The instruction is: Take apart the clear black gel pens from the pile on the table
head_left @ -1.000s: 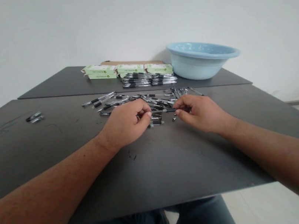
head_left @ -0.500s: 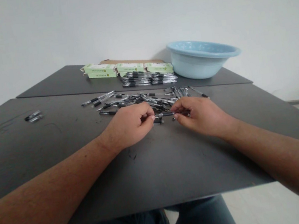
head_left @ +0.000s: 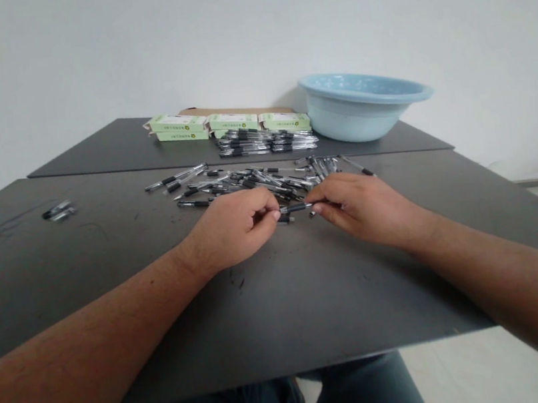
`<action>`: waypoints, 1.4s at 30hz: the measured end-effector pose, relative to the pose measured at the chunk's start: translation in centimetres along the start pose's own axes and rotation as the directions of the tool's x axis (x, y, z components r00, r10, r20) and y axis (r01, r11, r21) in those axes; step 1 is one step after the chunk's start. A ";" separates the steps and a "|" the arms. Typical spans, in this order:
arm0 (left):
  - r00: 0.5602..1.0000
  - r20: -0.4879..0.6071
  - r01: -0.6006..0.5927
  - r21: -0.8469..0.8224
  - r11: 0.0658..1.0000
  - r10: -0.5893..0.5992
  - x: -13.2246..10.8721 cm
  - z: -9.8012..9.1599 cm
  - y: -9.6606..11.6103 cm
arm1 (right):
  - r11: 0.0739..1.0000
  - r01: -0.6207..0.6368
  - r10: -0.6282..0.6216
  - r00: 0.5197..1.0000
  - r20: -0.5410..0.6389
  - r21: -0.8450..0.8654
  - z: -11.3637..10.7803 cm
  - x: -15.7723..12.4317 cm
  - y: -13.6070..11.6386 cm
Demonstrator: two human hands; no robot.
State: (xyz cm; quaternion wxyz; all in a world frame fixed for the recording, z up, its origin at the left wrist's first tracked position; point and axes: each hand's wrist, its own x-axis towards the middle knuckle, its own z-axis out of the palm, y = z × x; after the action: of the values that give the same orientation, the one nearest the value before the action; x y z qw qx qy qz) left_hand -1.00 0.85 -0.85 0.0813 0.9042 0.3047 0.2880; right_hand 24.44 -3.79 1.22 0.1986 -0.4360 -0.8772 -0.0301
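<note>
My left hand (head_left: pixel 232 226) and my right hand (head_left: pixel 365 206) meet over the dark table (head_left: pixel 285 307), each pinching one end of the same black pen (head_left: pixel 296 207), which lies level between them. Both hands have their fingers curled closed on it. Just behind the hands several loose black and clear pens (head_left: pixel 256 180) lie scattered. A small pen part (head_left: pixel 286 220) rests on the table under the held pen.
A neat stack of pens (head_left: pixel 265 141) lies in front of light green boxes (head_left: pixel 230 123) at the back. A light blue basin (head_left: pixel 363 104) stands back right. Two pen pieces (head_left: pixel 59 210) lie far left. My legs show below the table's near edge.
The hands have drawn closer together along the pen, so less of it shows between them. It has risen slightly off the pile.
</note>
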 end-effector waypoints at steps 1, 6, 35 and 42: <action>1.000 -0.001 -0.003 0.000 1.000 0.003 0.0 0.0 0.0 | 1.000 0.003 -0.003 1.000 -0.003 0.000 0.0 0.0 0.0; 1.000 -0.014 -0.010 -0.003 1.000 0.010 -0.1 0.0 0.0 | 0.999 -0.032 0.031 0.996 -0.082 -0.004 0.2 -0.3 0.2; 1.000 -0.011 -0.002 0.007 1.000 0.003 -0.1 0.0 -0.1 | 0.998 -0.049 0.050 0.998 -0.036 0.037 0.3 -0.2 0.5; 1.000 0.005 0.008 0.010 1.000 -0.008 -0.1 0.0 -0.3 | 0.995 -0.070 0.072 0.997 -0.037 0.072 0.4 -0.2 0.5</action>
State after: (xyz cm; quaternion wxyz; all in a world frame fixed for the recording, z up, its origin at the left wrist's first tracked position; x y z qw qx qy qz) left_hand -1.25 1.04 -1.02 0.0788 0.9040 0.3095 0.2841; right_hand 24.81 -3.50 0.69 0.2324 -0.4590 -0.8575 -0.0006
